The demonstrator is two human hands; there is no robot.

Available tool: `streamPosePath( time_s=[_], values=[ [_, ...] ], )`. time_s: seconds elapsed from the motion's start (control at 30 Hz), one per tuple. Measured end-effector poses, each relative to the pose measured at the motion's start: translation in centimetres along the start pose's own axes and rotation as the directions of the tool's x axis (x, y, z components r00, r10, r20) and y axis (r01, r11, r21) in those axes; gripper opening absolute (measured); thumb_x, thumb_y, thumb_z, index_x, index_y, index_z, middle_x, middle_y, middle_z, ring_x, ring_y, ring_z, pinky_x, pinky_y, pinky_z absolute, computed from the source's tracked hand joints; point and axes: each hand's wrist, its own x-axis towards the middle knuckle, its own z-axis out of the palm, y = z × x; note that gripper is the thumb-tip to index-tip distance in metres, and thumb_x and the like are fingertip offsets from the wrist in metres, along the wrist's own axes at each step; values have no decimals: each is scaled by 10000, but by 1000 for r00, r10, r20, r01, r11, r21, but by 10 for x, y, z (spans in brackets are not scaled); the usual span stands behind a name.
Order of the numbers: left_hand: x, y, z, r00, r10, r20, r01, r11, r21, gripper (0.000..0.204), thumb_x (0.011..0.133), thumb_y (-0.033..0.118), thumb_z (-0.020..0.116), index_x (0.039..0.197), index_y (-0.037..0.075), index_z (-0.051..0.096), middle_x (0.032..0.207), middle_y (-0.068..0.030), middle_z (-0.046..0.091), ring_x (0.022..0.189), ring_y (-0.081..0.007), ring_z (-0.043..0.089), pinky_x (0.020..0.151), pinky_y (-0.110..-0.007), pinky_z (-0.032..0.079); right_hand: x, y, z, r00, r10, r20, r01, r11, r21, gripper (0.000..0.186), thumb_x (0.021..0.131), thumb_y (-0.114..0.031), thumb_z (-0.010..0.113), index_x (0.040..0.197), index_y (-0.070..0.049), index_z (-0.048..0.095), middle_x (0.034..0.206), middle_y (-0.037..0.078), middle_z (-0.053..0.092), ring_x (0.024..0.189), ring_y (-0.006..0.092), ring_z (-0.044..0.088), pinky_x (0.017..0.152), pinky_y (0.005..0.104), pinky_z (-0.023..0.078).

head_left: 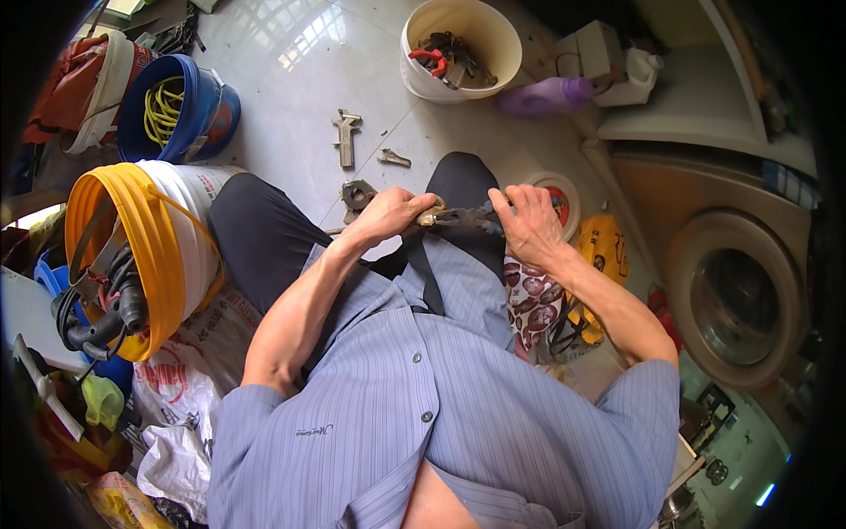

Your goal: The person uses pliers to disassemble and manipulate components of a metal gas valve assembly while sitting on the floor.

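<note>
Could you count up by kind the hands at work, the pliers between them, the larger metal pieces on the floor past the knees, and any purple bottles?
Hands, left hand and right hand: 2
Pliers: 1
Larger metal pieces: 3
Purple bottle: 1
Total: 7

Dull metal on the pliers [463, 217]! The floor [273, 84] gleams, smooth glossy tile, and the clamp-like tool [345, 141] is rough metal. Smooth plastic on the yellow bucket [163, 256], matt cloth on the shirt [352, 388]!

Left fingers [416, 204] on brass-coloured piece [430, 214], right fingers [531, 198] gripping pliers [463, 218]
</note>
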Motion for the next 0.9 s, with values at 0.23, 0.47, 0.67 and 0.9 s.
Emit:
streamPosePath(
  time_s=[0.23, 0.47, 0.67, 0.9],
  values=[
    [-4, 6, -3, 981, 93, -172, -112, 989, -101, 487, 1017, 447, 562, 903, -8, 691, 671, 12, 516, 634, -75, 448, 573, -282, 373, -11, -4, -13, 879, 98, 467, -391, 709, 587, 567, 790, -13, 594, 1348, 29, 500, 1086, 209, 636, 990, 356, 620, 858, 400, 491],
    [-1, -1, 0, 958, 225, -175, -239, 969, -58, 412, 996, 355, 622, 1117, -25, 724, 809, -22, 677, 714, -85, 560, 652, -269, 467, 17, 7, -36, 373, -121, 920, -871, 296, 392, 347, 868, -114, 682, 1191, -4, 615, 1029, 46, 689, 975, 142, 609, 882, 292, 483],
    [-1, -5, 0, 946, 302, -119, -310, 949, -55, 403, 976, 312, 648, 1227, 1, 704, 937, -73, 750, 864, -113, 662, 801, -281, 534, 21, 20, -40, 375, -168, 912, -894, 196, 403, 359, 890, -167, 696, 1191, 18, 630, 1064, 63, 695, 985, 144, 614, 908, 290, 478],
    [-4, -2, 5, 921, 345, -179, -354, 935, -17, 347, 959, 261, 668, 1208, 25, 718, 962, -131, 764, 867, -171, 707, 810, -319, 545, 15, 25, -32, 456, -158, 876, -821, 306, 482, 295, 866, -208, 698, 1065, 0, 631, 849, 48, 653, 812, 152, 582, 744, 334, 466]
  ],
)
